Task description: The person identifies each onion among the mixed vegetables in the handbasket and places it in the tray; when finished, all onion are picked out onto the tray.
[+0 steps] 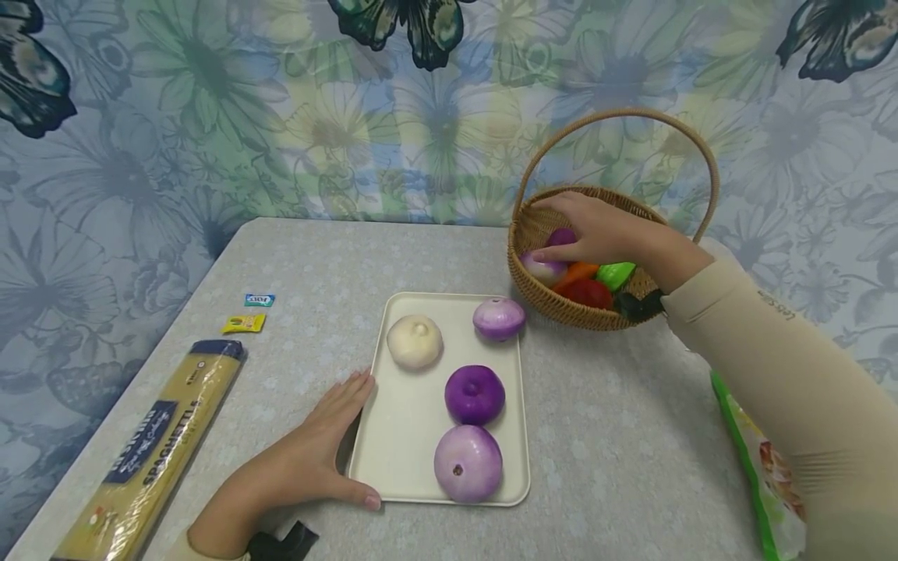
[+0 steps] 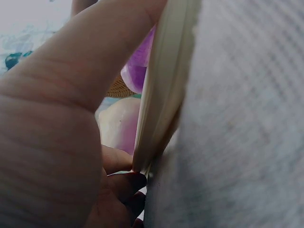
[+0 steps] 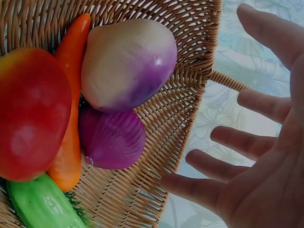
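Observation:
My left hand [image 1: 316, 448] rests along the left edge of a cream tray [image 1: 400, 428], with straight fingers and the thumb touching its rim. On that tray sit a white onion [image 1: 415, 343], a light purple onion [image 1: 499, 319], a dark purple onion [image 1: 475, 395] and a larger pale purple onion [image 1: 468, 463]. My right hand [image 3: 266, 147] is spread over a wicker basket [image 3: 190, 95], holding nothing. Inside the basket lie a white-and-purple turnip [image 3: 128, 64], a small purple onion [image 3: 112, 140], a carrot [image 3: 71, 61], a red mango-like fruit [image 3: 33, 114] and a green vegetable [image 3: 42, 204].
At the left lies a spaghetti packet [image 1: 150, 452], with a yellow wrapped sweet [image 1: 243, 323] and a blue one [image 1: 259, 300] beyond it. A green-edged bag [image 1: 768, 475] lies at the right, partly under the sleeve. The basket's tall handle [image 1: 624, 113] arches above the right arm.

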### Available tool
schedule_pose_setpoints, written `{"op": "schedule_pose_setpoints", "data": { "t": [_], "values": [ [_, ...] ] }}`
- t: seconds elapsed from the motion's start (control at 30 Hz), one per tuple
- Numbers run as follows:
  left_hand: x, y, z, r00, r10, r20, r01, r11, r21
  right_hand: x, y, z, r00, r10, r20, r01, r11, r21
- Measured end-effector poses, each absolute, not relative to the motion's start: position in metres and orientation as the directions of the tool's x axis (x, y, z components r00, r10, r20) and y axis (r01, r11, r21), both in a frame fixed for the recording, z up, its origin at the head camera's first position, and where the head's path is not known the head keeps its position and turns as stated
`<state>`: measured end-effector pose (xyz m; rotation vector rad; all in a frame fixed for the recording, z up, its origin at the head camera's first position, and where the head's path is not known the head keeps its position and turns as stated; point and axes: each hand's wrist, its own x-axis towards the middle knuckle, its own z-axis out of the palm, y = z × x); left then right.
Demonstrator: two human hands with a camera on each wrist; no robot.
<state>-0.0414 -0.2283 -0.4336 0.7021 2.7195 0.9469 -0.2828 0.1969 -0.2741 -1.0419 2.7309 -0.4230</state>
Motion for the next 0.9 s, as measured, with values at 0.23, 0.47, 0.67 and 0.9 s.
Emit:
{"op": "schedule_pose_setpoints", "data": {
  "t": [0.23,0.47,0.67,0.9],
  "values": [
    [-0.041,-0.229,-0.434,-0.879,0.477,-0.017,0.36,0.685,0.634,-0.282,0.194,-0.284,-0.711,-0.695,-0.107,-0.63,0.697,-0.342],
    [-0.04,-0.229,-0.436,-0.876,0.482,-0.015,0.366,0.685,0.63,-0.285,0.193,-0.298,-0.682,-0.717,-0.146,-0.625,0.675,-0.392],
    [-0.04,-0.229,-0.435,-0.882,0.47,-0.024,0.347,0.684,0.641,-0.285,0.192,-0.306,-0.663,-0.738,-0.126,-0.656,0.654,-0.376],
    [-0.04,-0.228,-0.435,-0.884,0.468,-0.015,0.351,0.684,0.639,-0.286,0.191,-0.308,-0.609,-0.789,-0.087,-0.736,0.602,-0.308]
  ]
}}
